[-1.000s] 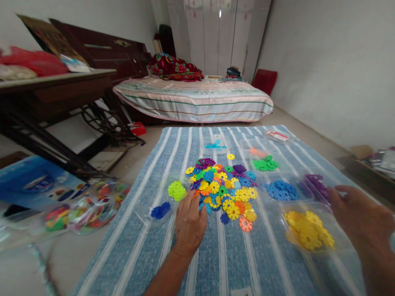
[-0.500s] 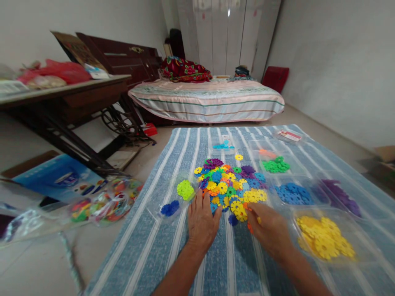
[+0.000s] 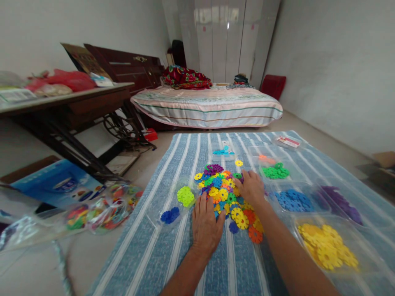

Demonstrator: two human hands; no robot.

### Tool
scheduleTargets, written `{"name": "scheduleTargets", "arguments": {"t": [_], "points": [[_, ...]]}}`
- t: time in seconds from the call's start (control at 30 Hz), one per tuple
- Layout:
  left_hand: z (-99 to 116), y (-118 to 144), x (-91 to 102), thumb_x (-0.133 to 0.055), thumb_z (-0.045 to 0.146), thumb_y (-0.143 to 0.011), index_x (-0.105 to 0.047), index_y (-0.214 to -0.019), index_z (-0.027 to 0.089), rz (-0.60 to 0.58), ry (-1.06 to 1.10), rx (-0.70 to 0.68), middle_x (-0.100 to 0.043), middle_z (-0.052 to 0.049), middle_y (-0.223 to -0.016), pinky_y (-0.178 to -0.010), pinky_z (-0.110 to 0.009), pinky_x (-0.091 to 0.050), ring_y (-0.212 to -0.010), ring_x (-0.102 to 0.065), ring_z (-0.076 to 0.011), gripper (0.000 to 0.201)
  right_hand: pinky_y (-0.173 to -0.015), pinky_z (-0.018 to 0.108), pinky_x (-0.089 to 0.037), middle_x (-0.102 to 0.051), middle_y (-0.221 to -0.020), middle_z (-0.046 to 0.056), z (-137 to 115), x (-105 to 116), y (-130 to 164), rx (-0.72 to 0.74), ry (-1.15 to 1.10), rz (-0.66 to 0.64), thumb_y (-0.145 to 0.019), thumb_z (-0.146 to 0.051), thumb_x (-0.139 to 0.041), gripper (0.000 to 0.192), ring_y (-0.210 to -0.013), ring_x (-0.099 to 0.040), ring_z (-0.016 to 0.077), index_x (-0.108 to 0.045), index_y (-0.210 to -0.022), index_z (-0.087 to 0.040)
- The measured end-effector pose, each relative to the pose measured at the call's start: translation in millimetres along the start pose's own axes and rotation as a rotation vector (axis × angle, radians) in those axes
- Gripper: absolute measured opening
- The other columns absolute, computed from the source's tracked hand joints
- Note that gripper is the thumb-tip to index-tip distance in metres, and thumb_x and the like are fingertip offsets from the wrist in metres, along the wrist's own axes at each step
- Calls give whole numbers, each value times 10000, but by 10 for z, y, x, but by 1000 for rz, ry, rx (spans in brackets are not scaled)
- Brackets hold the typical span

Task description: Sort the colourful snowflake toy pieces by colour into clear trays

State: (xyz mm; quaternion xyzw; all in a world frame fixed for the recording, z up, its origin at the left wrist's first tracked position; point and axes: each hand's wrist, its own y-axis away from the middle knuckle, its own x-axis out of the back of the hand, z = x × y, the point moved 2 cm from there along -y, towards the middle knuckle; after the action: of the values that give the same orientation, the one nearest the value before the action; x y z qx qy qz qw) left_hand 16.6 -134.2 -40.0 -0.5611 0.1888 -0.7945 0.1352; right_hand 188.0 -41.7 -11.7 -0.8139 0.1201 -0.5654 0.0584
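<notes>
- The pile of flat, notched plastic discs [image 3: 226, 193], mixed in colour, lay mid-way across the striped woven mat [image 3: 173, 255], stretching loosely from its near edge toward its far edge.
- The left hand [image 3: 207, 226] rested flat and open-fingered at the pile's near-left side.
- The right hand [image 3: 251, 187] lay on the pile's right side, fingers curled; any grip could not be told.
- Clear trays held yellow discs [image 3: 328, 246] and blue discs [image 3: 293, 199] toward the mat's right edge.

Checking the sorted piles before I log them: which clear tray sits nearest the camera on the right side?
The tray of yellow pieces, lowest at the right edge beside the right forearm. The trays of blue pieces, purple pieces and green pieces lie farther up the striped mat.
</notes>
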Motion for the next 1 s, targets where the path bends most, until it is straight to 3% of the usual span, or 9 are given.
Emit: {"name": "scheduleTargets", "arguments": {"t": [0.23, 0.4, 0.63, 0.73, 0.83, 1.0], "points": [[17, -64, -81, -516, 425, -822, -490, -1228, 68, -73, 24, 75, -441, -217, -1359, -996, -524, -359, -1242, -415, -349, 542, -855, 390, -368, -614, -1041, 112, 22, -134, 37, 52, -67, -36, -866, -470, -453, 392, -1000, -530, 255, -617, -1104, -205], [-31, -70, -169, -526, 400, -817, -480, -1235, 118, -16, 145, 59, -489, -185, -1324, -984, -513, -377, -1231, -442, -319, 507, -892, 340, -395, -621, -1085, 84, -25, -113, 331, 167, -154, -25, -843, -374, -515, 349, -1009, -542, 214, -602, -1133, -199], [-52, -118, -157, -486, 303, -844, -517, -1179, 162, 54, 269, 38, -579, -140, -1230, -983, -488, -398, -1178, -510, -259, 365, -928, 432, -426, -623, -1123, 109, -113, -75, 847, 329, -333, 126, -839, -355, -518, 308, -1070, -539, 247, -634, -1086, -213], [-33, -125, -116, -468, 253, -844, -543, -1139, 175, 58, 303, 23, -610, -117, -1190, -972, -464, -419, -1147, -538, -236, 314, -910, 415, -448, -644, -1100, 98, -132, -8, 972, 360, -445, 112, -852, -366, -511, 295, -1043, -565, 233, -640, -1077, -225], [11, -118, -78, -463, 206, -833, -563, -1105, 171, 51, 319, 14, -628, -112, -1169, -957, -448, -434, -1118, -559, -222, 292, -887, 368, -463, -670, -1041, 79, -132, 85, 1004, 322, -630, 88, -881, -357, -464, 283, -986, -598, 202, -645, -1055, -225], [85, -91, -38, -439, 148, -828, -599, -1045, 183, 9, 318, 28, -656, -90, -1131, -961, -446, -431, -1087, -582, -208, 272, -722, 272, -479, -683, -858, 38, -89, 171, 959, 64, -890, 32, -891, -418, -422, 343, -783, -610, 161, -674, -932, -190]]}}
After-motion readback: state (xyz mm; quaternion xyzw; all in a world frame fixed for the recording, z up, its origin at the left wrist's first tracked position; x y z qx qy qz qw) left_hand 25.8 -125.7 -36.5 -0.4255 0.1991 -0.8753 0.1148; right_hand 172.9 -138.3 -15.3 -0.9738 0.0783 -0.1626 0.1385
